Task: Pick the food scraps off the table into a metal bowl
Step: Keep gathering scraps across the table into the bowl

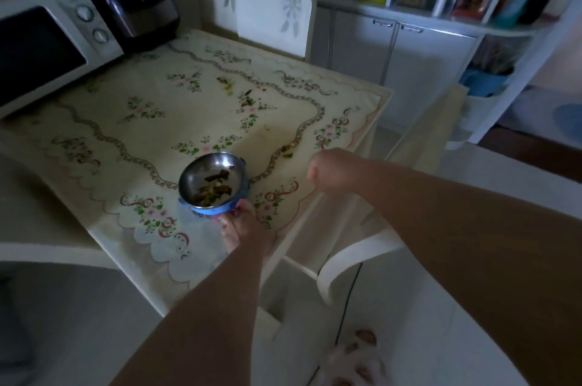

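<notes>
A metal bowl (201, 173) with a blue outer shell sits near the table's front edge, dark and green food scraps lying in its bottom. My left hand (244, 228) grips the bowl's near rim. My right hand (333, 173) hovers to the right of the bowl with its fingers curled in; whether anything is inside them is hidden. A small heap of scraps (288, 151) lies just beyond that hand near the right edge. More scraps (247, 100) and another bit (224, 81) lie further back on the floral tablecloth (132, 140).
A white microwave (47, 39) and a dark rice cooker (138, 4) stand at the table's back left. A white chair back (271, 19) is behind the table. Cabinets and shelves (409, 33) fill the back right. A white chair (356, 253) stands by my legs.
</notes>
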A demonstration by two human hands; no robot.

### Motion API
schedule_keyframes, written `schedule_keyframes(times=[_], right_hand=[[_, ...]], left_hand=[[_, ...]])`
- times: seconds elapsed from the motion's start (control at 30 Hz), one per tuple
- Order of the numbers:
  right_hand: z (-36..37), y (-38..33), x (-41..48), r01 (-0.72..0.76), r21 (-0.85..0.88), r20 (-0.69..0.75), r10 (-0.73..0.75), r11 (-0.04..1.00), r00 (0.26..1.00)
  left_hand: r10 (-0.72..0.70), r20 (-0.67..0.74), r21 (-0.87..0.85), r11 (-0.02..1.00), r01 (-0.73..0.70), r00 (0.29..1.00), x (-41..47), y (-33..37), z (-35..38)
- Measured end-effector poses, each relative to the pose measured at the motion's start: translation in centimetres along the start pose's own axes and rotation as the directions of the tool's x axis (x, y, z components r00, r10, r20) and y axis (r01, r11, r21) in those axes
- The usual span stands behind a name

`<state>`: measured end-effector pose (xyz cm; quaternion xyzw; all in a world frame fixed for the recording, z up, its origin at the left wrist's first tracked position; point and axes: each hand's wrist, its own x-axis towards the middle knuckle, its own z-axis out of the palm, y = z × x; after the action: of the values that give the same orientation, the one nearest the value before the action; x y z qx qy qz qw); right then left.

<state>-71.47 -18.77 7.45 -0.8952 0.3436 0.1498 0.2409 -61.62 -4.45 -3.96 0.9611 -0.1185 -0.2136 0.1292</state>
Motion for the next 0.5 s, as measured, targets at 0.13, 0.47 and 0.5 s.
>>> schedule_keyframes(times=[0.13,0.47,0.5], right_hand=[[-1.8,2.8,3.4,0.066,-0.184,0.079,-0.052,0.981,0.996],[-8.3,7.7,14.4,0.26,-0.408,0.275,-0.154,0.875,0.949],[-8.7,8.4,15.4,0.271,-0.414,0.286,-0.159,0.869,0.945]], left_hand=[[0.122,-0.035,0.177,0.977,-0.115,0.992,2.2,3.6,1.7],[0.051,-0.131,0.219,0.976,-0.021,0.99,8.7,13.9,3.3],[0.025,-0.129,0.2,0.98,0.001,0.991,9.0,14.6,3.3]])
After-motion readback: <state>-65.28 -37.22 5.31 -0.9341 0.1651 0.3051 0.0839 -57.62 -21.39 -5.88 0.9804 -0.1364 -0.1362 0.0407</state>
